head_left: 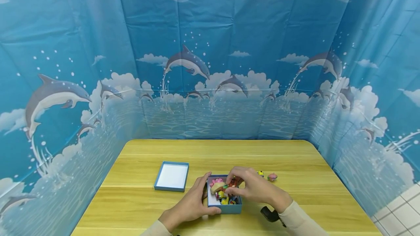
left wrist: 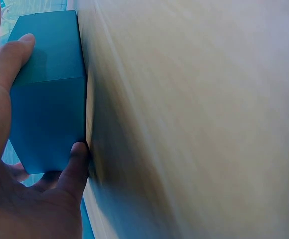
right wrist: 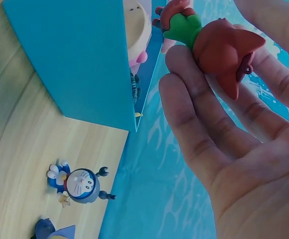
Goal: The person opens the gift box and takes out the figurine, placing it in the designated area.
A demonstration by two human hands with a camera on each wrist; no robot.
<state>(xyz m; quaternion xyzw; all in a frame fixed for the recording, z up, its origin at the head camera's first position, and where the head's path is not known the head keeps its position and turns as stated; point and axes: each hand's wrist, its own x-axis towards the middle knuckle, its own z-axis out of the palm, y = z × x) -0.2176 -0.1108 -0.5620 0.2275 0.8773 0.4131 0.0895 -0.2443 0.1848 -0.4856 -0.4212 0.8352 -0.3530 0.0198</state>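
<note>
Wooden table [head_left: 147, 177] — left hand [head_left: 190, 207] steadies blue box [head_left: 229, 208], right hand [head_left: 254, 187] pinches figurine [right wrist: 219, 47].

No writing, label, brand, number or sign can be read anywhere in these views — the blue box [head_left: 224, 207], its lid [head_left: 171, 176] to the left, the small figures and the dolphin backdrop [head_left: 210, 65] at the far side all show pictures or plain colour only.

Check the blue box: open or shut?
Open: the box shows small toys inside, and its lid lies apart on the table.
</note>
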